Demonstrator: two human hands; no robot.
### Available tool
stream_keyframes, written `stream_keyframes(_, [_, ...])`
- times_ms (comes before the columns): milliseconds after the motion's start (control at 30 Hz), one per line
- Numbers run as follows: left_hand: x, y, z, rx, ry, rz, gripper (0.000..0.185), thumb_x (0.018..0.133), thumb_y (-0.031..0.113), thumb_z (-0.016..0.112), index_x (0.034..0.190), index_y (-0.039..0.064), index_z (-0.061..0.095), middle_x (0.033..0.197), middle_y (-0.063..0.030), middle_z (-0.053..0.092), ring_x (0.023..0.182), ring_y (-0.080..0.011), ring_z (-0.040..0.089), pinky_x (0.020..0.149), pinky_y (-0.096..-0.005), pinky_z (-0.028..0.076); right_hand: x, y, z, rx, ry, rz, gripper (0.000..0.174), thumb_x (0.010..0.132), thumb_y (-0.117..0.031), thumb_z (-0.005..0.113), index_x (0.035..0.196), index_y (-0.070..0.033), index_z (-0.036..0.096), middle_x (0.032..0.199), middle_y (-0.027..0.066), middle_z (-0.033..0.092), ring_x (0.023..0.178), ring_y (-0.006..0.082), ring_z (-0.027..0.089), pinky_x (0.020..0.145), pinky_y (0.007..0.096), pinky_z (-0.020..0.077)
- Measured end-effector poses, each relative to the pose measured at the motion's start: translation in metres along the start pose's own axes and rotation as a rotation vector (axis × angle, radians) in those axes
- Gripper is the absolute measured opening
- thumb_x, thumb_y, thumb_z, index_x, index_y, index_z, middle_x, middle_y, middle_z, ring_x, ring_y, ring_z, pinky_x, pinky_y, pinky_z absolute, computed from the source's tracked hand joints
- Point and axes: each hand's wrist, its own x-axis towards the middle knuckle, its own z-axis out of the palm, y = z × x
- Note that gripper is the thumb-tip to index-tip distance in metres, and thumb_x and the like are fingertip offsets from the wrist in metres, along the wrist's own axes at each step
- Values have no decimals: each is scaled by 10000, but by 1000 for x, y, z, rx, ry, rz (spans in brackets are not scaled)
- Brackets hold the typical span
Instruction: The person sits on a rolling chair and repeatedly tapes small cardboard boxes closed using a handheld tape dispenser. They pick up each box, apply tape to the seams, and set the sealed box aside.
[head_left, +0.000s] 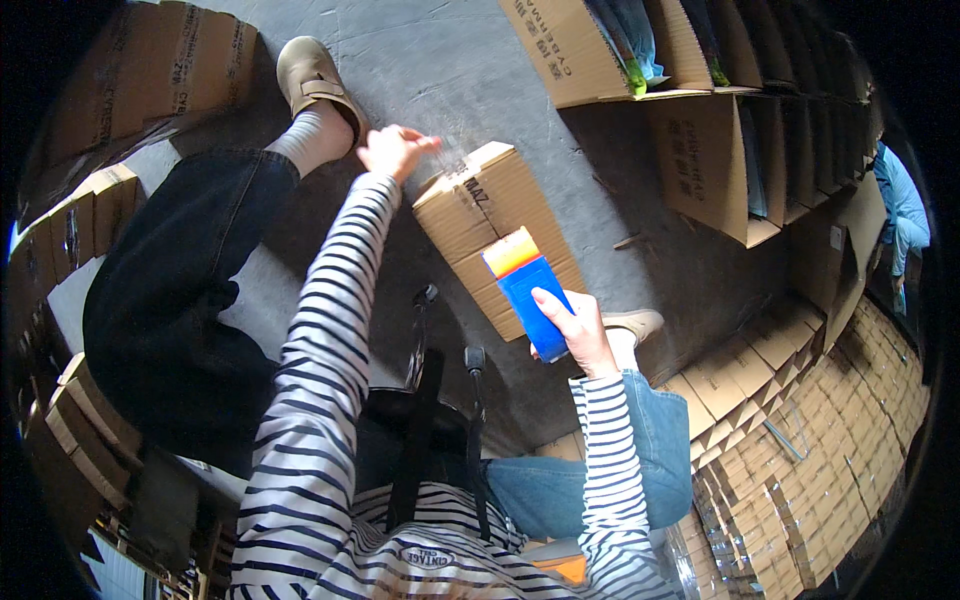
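Observation:
A cardboard box lies on the concrete floor between my feet, with dark printing and a seam along its upper side. My right hand grips a blue tape dispenser with a yellow-orange front end, held above the near part of the box. Beyond the box's far left corner is my left hand, blurred, its fingers bent. Something clear, apparently a strip of tape, shows between those fingers and the box end; whether the fingers grip it is unclear.
Open cartons holding bagged items stand in rows at the upper right. Stacked closed boxes fill the lower right. More cartons stand at the left. Another person in light blue is at the far right edge.

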Motion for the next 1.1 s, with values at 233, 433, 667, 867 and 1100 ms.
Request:
stream_keyframes(233, [-11, 0, 14, 321, -114, 70, 703, 746, 693, 721, 1313, 296, 598, 1183, -57, 704, 1079, -224, 661, 924, -376, 494, 0, 4, -2, -13, 37, -47, 418, 942, -387, 682, 821, 13, 677, 637, 56, 642, 500, 108, 614, 454, 246, 467])
stream_keyframes(433, [-84, 66, 6, 16, 554, 523, 582, 999, 523, 478, 1451, 156, 476, 1001, -94, 715, 880, -271, 676, 775, -386, 534, -1, -4, -7, -52, -9, -104, 448, 954, -405, 657, 775, 6, 667, 621, 61, 635, 506, 114, 623, 464, 260, 471])
stream_keyframes(667, [-104, 66, 3, 159, 425, 463, 614, 1014, 569, 387, 1375, 99, 550, 817, -157, 718, 757, -304, 715, 678, -403, 566, -43, 67, -53, 51, -52, 103, 458, 944, -428, 661, 831, 17, 670, 676, 68, 654, 531, 132, 641, 500, 255, 494])
stream_keyframes(867, [-99, 73, 8, 154, 346, 467, 615, 1021, 564, 367, 1246, 57, 631, 873, -174, 735, 824, -303, 724, 753, -391, 560, -40, 153, -80, -11, 50, 123, 458, 911, -448, 701, 886, 9, 686, 705, 65, 660, 559, 133, 638, 534, 264, 501])
stream_keyframes(1100, [-33, 65, -66, 358, 404, 251, 666, 1024, 524, 423, 1496, 58, 367, 795, -159, 726, 670, -296, 704, 618, -397, 551, -29, 45, -12, 89, -29, -152, 487, 909, -455, 706, 873, 29, 664, 697, 55, 647, 532, 116, 629, 485, 247, 505])
